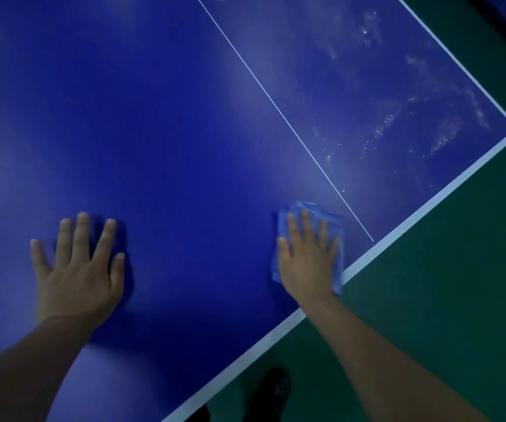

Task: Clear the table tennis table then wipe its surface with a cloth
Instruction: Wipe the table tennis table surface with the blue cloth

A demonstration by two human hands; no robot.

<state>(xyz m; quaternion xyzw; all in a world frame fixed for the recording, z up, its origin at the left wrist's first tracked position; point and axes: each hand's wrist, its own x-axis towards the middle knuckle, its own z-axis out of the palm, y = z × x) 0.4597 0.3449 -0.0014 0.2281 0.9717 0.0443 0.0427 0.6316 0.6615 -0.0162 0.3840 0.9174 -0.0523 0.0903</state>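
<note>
A dark green floor [446, 300] fills the right and lower right side. The light is dim, with soft pale reflections. On the floor, near the lower edge, stands a dark shoe [271, 391]; its details are not clear.

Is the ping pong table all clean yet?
Not yet. Nothing sits on the table in view, so clearing looks done. The right hand presses a blue cloth flat near the centre line; the left hand rests flat. Pale smudges past that line, toward the corner, still need wiping.
</note>
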